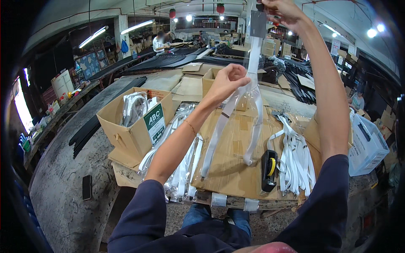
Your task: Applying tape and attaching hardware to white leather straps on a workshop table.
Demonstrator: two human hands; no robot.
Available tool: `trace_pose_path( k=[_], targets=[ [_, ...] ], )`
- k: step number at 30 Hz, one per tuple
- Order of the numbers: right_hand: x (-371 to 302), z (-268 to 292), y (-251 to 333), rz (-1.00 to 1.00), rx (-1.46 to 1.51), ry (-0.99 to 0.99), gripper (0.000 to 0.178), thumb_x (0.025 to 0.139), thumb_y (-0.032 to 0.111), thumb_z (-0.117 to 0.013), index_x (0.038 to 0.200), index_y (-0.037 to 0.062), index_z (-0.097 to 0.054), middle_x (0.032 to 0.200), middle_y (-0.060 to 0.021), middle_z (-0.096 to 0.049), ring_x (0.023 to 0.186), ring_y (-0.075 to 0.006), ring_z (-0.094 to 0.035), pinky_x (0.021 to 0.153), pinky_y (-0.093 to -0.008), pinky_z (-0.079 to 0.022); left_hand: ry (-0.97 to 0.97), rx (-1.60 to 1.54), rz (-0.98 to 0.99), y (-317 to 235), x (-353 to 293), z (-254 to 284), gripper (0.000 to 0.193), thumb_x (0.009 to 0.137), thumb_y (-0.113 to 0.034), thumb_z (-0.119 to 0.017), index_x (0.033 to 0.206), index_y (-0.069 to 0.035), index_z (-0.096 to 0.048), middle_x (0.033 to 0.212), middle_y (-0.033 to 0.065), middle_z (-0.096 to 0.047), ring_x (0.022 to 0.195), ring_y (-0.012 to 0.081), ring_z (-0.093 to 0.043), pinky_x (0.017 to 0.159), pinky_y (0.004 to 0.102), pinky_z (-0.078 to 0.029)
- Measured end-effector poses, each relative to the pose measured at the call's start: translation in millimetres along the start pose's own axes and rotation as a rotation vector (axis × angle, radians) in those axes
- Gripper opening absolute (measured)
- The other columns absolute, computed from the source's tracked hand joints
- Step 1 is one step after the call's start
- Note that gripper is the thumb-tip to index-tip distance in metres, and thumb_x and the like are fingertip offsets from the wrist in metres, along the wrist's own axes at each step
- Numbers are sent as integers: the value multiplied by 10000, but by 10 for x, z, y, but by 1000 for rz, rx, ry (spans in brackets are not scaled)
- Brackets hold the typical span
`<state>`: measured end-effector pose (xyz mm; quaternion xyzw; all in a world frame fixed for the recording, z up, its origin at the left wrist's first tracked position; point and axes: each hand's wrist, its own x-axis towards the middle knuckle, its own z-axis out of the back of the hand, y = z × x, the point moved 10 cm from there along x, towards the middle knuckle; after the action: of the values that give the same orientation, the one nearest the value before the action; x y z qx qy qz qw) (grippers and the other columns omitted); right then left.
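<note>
A pair of white suspenders [254,59] hangs upright in front of me in a clear plastic sleeve, a dark grey card [257,24] near its top. High up, my right hand [287,14] is closed on the top end, partly cut off by the frame edge. My left hand [228,84] pinches the suspenders where the straps fork. Below the fork two straps spread apart, their lower ends over a cardboard sheet [228,168]. To the right of these ends sits a black tape dispenser [269,170] with a yellow roll.
Loose white suspenders [295,156] lie heaped at the right. Bagged ones [179,177] lie under my left forearm, beside an open cardboard box [126,139] holding more. A phone [87,187] lies far left; a clear plastic bin [367,145] stands right. Another person [159,44] works at the back.
</note>
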<state>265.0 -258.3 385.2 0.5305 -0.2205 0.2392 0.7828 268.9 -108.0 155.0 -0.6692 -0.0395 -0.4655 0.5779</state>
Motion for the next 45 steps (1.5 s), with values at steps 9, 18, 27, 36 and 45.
trace_pose_path(
  k=[9,18,27,36,45],
  targets=[
    [-213,-345,378,45,-195,-257,193,841,71,-626,1031,39,-646,841,-68,-666,717,-157,-642,610,-291,-533,-83,-182,-5,-638,658,93,202,849,-98,-674,993,27,-606,955,145,-679,830,205,-690,754,310,-527],
    [-302,-395,361,74,-54,-308,120,843,28,-637,959,8,-620,804,-64,-648,654,-133,-625,564,-267,-515,73,-94,-82,-1000,783,50,391,939,-293,-561,1142,34,-496,999,133,-652,902,225,-675,773,328,-526],
    [-371,-441,435,210,-315,-162,257,903,152,-606,1149,74,-609,1011,-30,-628,910,-116,-603,731,-277,-542,38,-116,-36,-1034,762,-56,232,958,-198,-502,1025,19,-551,881,118,-655,759,186,-658,667,341,-522],
    [-537,-551,451,203,-192,-173,275,902,192,-624,1104,6,-627,974,-67,-654,856,-122,-632,732,-280,-557,-135,-145,124,-994,807,34,289,939,-283,-446,875,-31,-572,710,88,-616,626,174,-606,608,314,-490],
    [-485,-370,273,118,-225,-156,285,880,214,-661,1093,30,-616,924,-50,-652,829,-110,-624,749,-246,-538,64,-262,73,-1011,765,-164,246,924,-220,-426,959,7,-513,764,109,-609,632,216,-625,652,351,-538]
  ],
)
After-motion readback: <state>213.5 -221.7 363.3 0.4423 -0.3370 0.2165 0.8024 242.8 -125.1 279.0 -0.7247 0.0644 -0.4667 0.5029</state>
